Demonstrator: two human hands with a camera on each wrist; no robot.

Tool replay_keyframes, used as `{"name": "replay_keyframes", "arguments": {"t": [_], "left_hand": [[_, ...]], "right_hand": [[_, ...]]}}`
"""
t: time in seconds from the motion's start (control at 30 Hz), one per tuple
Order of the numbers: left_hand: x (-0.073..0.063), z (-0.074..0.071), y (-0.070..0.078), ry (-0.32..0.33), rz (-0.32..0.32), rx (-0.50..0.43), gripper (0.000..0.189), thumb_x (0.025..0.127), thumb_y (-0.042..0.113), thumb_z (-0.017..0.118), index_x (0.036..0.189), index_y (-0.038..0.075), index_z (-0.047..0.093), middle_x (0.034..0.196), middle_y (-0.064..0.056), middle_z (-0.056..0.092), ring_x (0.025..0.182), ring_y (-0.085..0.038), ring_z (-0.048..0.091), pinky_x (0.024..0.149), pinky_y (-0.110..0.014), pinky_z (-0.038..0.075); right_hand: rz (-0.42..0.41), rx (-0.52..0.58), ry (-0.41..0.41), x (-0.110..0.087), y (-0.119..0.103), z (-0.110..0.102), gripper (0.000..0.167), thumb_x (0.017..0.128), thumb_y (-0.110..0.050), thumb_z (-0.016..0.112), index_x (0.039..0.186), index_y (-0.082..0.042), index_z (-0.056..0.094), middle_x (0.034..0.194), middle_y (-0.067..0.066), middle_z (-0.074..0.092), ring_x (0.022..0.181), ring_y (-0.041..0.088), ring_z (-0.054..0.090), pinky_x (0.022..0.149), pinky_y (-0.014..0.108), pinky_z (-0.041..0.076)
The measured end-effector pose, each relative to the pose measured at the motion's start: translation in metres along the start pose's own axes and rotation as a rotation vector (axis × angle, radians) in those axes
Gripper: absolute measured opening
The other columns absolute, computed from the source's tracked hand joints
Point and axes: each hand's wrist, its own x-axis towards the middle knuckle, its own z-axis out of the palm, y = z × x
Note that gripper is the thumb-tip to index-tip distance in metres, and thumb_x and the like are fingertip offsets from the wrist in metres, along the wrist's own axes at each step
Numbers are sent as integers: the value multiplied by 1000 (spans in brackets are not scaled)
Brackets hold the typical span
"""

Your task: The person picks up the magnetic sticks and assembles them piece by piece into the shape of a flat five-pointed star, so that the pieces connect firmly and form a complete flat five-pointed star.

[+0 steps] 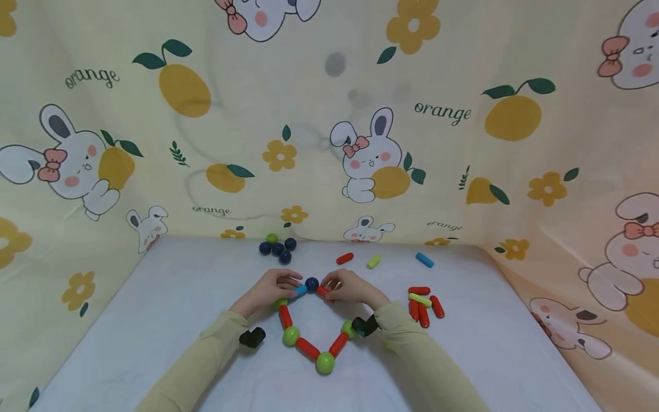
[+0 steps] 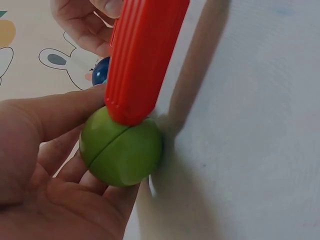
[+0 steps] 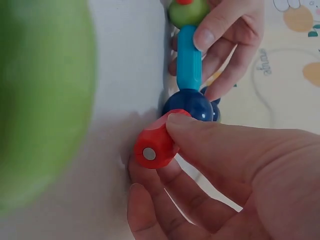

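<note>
Magnetic rods and balls form a bent chain on the table. At its far end sits a dark blue ball (image 1: 312,283). My left hand (image 1: 268,289) pinches the blue rod (image 3: 189,57) between thumb and fingers; this rod runs from the dark blue ball to a green ball (image 2: 120,150). My right hand (image 1: 352,286) pinches a red rod (image 3: 157,140) against the other side of the dark blue ball. A round metal magnet shows in that rod's near end. From the left green ball, red rods (image 1: 308,348) and green balls (image 1: 325,363) continue toward the front and round to the right.
Several dark blue balls (image 1: 278,249) and one green ball (image 1: 271,238) cluster at the back left. Spare rods lie behind: red (image 1: 345,258), yellow-green (image 1: 373,261) and blue (image 1: 424,260). A rod pile (image 1: 424,313) sits right of my right forearm. A printed cloth (image 1: 309,189) rises behind the table.
</note>
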Motion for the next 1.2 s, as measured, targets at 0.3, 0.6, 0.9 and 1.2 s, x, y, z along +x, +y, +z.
{"name": "replay_keyframes", "arguments": {"t": [0.3, 0.6, 0.9, 1.2], "left_hand": [[1, 0, 3, -5, -11, 25, 34, 88, 2, 67, 121, 5, 61, 110, -9, 67, 100, -23, 63, 87, -37, 52], [17, 3, 27, -64, -32, 269, 36, 91, 17, 67, 126, 13, 60, 107, -5, 66, 99, -22, 59, 90, -44, 48], [25, 7, 37, -105, -62, 292, 29, 91, 20, 66, 120, 15, 67, 110, -5, 63, 99, -22, 55, 91, -45, 45], [28, 14, 38, -50, -45, 297, 24, 88, 17, 70, 112, 13, 70, 102, -5, 64, 94, -21, 56, 89, -42, 46]], "right_hand": [[7, 10, 13, -1, 0, 1, 23, 88, -8, 69, 111, -5, 67, 91, 3, 62, 81, 19, 56, 70, 29, 52], [12, 49, 17, -5, 1, 0, 22, 89, -9, 68, 111, -5, 65, 91, 4, 62, 76, 17, 58, 65, 27, 53], [5, 73, -22, -30, 8, -9, 24, 92, -16, 63, 114, -6, 64, 96, 3, 63, 80, 18, 62, 72, 29, 53], [107, 131, -46, -76, 14, -6, 34, 94, -38, 60, 114, -12, 63, 93, 4, 62, 75, 22, 60, 71, 32, 51]]}}
